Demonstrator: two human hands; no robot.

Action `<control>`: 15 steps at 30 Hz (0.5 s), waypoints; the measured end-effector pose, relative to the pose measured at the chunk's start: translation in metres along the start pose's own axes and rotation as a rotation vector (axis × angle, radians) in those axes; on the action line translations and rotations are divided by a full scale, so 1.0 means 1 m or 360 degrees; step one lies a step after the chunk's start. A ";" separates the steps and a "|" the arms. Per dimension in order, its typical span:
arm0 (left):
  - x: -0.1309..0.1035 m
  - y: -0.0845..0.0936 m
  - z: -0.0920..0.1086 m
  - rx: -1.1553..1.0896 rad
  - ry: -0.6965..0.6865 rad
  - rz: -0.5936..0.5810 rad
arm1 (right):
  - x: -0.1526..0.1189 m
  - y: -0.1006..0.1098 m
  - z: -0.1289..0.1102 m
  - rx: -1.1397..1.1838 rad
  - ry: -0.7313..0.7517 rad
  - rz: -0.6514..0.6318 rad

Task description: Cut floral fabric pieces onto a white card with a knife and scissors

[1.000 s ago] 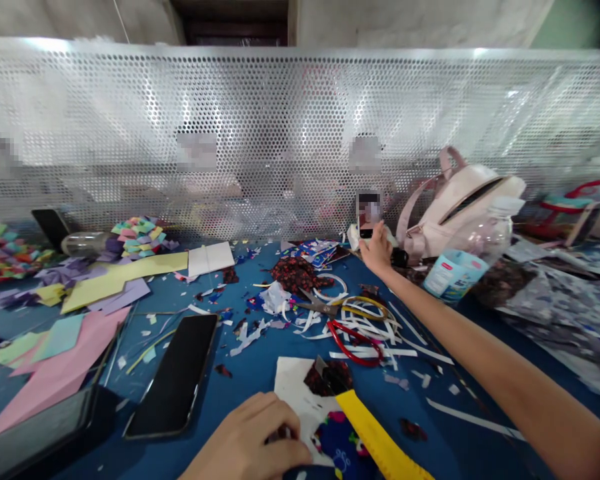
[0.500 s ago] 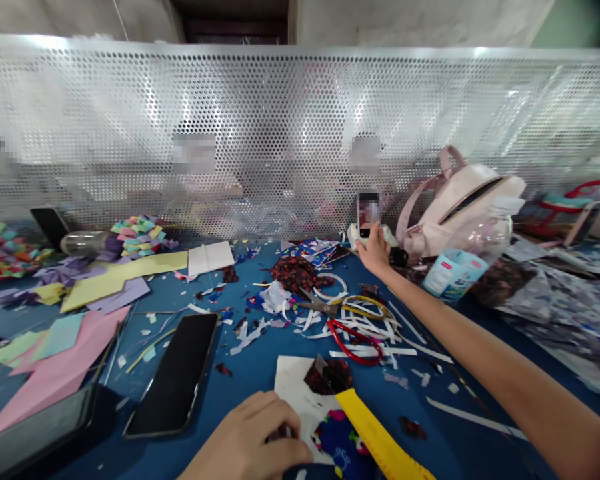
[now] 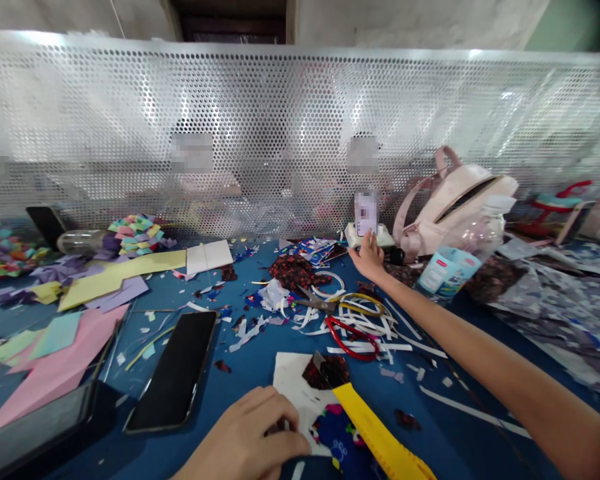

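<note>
My right hand [image 3: 369, 259] reaches far forward, fingers apart, with a fingertip at the lower edge of the lit screen of an upright phone [image 3: 366, 215], which leans on a white holder. Near the front edge my left hand [image 3: 260, 427] rests with curled fingers beside a white sheet [image 3: 293, 373] and dark blue patterned fabric [image 3: 336, 440]; whether it grips anything is hidden. A yellow cutter [image 3: 375, 430] lies across the fabric, its tip on a dark red patterned scrap [image 3: 327, 371].
A black phone [image 3: 175, 373] lies left of my left hand. Red-handled scissors [image 3: 353, 340] sit among white strips. Further right stand a blue-labelled bottle [image 3: 447, 273] and a pale backpack [image 3: 460, 207]. Coloured papers [image 3: 75, 353] cover the left side; a perforated metal screen [image 3: 265, 133] spans the back.
The upright phone's screen has gone from a dark picture to a light display. My right hand has lowered slightly, and its fingers have shifted on the phone. My left hand has barely moved.
</note>
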State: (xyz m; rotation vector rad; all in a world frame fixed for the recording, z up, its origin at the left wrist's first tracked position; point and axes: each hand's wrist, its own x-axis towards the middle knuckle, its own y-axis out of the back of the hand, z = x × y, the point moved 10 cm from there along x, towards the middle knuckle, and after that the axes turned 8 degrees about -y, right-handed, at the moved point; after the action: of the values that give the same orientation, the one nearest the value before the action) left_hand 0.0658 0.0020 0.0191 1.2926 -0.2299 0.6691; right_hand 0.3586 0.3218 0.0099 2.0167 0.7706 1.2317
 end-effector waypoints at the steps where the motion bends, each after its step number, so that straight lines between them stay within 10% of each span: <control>1: 0.000 0.000 0.000 0.0013 0.0002 0.0006 | 0.001 0.000 0.000 0.0008 -0.0004 0.0004; 15: -0.003 -0.004 -0.005 0.0038 0.0012 -0.0027 | 0.065 0.011 0.014 0.0260 -0.0371 0.0231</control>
State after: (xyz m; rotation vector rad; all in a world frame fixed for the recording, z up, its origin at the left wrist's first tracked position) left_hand 0.0646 0.0050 0.0132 1.3133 -0.2052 0.6642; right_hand 0.3981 0.3608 0.0475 2.3350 0.6376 1.0135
